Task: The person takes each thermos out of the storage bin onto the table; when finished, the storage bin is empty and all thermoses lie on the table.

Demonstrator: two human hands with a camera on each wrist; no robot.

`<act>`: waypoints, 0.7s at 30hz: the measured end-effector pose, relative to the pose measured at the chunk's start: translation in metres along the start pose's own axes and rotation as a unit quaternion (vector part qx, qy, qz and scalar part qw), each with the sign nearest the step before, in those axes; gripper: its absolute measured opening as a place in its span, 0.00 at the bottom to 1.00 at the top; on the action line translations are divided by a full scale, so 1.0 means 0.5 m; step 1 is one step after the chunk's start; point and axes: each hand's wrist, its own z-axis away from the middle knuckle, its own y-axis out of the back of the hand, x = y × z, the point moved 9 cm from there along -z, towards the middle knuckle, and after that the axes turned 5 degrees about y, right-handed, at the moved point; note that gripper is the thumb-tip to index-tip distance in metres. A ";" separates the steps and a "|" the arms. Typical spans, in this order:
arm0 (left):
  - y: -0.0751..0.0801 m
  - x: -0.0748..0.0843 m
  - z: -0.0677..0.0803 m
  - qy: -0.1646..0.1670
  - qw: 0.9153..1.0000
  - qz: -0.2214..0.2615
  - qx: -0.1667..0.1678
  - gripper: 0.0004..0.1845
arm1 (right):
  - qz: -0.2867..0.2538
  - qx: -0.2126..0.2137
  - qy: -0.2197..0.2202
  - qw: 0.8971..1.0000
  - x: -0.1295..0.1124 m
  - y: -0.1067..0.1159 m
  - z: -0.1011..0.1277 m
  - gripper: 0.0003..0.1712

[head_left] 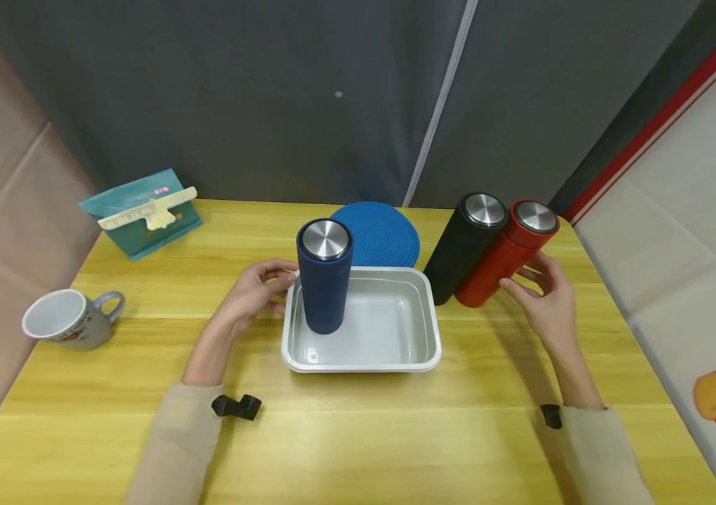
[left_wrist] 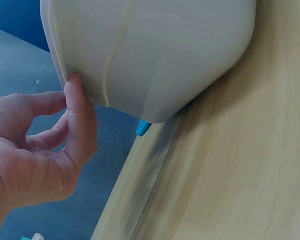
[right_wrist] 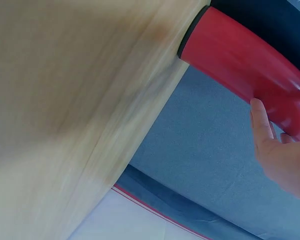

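Note:
My left hand (head_left: 259, 291) pinches the left rim of a white rectangular tray (head_left: 360, 367) with thumb and finger; the left wrist view shows this hand (left_wrist: 50, 145) at the tray's edge. A dark blue thermos (head_left: 326, 287) with a silver-topped lid stands upright inside the tray, on its left side. To the right, my right hand (head_left: 545, 301) touches the side of a red thermos (head_left: 496, 266) with spread thumb and fingertips. In the right wrist view, these fingers (right_wrist: 260, 117) lie against the red wall. A black thermos (head_left: 461, 245) stands close beside the red one.
Behind the tray lies a round blue mat (head_left: 379, 235). A grey mug (head_left: 83, 322) stands at the left, and a teal bag (head_left: 143, 235) with a cream clip (head_left: 156, 210) is at the back left. A dark curtain (head_left: 269, 105) runs along the table's back edge.

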 end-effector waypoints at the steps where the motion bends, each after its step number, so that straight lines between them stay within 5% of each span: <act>1: 0.000 0.000 0.000 0.001 1.000 0.001 0.001 0.16 | -0.008 0.001 0.002 1.000 -0.001 0.001 0.002 0.37; 13: -0.001 -0.003 0.001 0.010 1.000 0.002 0.005 0.17 | -0.065 0.017 -0.007 0.998 -0.006 0.009 0.040 0.31; 21: 0.001 -0.004 0.001 0.014 1.000 0.000 0.003 0.17 | -0.119 -0.028 0.011 0.992 -0.067 -0.015 0.065 0.29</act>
